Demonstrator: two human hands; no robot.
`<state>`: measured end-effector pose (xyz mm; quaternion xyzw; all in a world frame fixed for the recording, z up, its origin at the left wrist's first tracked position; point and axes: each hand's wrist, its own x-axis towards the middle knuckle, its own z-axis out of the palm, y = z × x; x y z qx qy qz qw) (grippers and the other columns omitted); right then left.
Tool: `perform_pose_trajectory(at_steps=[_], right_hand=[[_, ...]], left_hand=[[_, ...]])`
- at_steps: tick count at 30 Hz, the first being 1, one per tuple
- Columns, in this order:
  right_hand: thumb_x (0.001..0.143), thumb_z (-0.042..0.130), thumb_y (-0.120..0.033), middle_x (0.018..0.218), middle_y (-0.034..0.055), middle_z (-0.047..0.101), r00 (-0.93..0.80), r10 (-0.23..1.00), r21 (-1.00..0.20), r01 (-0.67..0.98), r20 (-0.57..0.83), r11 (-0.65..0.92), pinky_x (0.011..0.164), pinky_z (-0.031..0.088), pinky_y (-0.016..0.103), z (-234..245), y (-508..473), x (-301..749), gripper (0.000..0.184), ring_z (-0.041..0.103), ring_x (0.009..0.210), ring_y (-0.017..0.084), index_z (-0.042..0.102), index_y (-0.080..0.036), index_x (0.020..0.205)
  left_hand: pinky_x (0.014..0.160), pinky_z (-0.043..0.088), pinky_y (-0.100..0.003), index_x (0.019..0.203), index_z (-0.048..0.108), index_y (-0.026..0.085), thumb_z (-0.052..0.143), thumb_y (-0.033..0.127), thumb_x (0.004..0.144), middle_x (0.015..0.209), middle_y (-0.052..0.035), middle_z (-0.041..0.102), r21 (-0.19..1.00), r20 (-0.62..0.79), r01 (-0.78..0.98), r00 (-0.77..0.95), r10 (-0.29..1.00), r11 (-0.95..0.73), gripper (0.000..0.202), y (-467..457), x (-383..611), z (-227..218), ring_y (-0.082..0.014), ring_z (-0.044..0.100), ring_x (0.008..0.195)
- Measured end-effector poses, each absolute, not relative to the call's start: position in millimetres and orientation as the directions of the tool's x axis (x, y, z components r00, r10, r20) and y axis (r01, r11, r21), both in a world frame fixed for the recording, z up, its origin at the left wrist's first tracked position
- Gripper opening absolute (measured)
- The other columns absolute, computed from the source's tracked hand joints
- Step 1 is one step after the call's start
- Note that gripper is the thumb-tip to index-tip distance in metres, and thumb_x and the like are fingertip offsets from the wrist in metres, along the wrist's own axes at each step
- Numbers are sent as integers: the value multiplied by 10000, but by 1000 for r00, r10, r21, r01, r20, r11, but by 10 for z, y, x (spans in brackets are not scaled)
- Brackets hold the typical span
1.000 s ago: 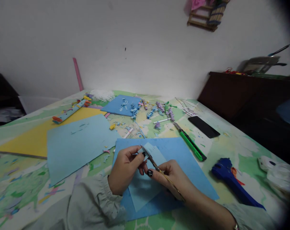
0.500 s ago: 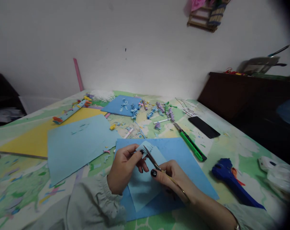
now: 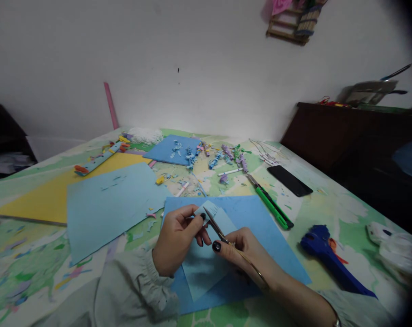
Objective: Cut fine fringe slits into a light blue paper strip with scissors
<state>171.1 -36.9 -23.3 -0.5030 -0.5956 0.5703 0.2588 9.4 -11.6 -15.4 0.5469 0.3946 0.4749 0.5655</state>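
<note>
My left hand pinches a small light-blue piece of craft foam or paper between thumb and fingers. Short slits run along the piece's upper right edge. In my right hand is a pair of scissors with gold handles, its blades lying against the piece near my left thumb. Both hands are over a larger light-blue sheet, which rests on a darker blue sheet. The fingers under the scissor handles are partly hidden.
Right of the sheets lie a green utility knife, a black phone and a blue glue gun. Another light-blue sheet overlaps a yellow sheet at left. Several fringed blue, purple and green pieces lie towards the wall.
Hardly anything differs. My right thumb has shifted very slightly left on the scissors, and the blades look slightly closer together; both hands keep their places.
</note>
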Motion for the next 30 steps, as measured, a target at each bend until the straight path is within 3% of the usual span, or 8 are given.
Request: perform_pose_trajectory(at_steps=[10,30], right_hand=[[671,532,-651,365,-86,244,-334,909,-927,355,-249,-123,330,121,192,-233,-358,1685,556,197,334,28,332,-180,452],[664,536,-645,378,-82,224,-315,916,-916,384,-249,-117,348,112,203,-252,-342,1664,549,178,359,36,326,-185,450]], left_hand=[[413,408,-212,669,530,140,524,263,756,440,14,569,995,65,-94,243,968,-43,151,-101,96,-159,-107,525,394],[419,407,-217,649,535,148,546,302,736,441,16,558,995,38,-96,243,969,-15,178,-133,104,-148,-115,530,410]])
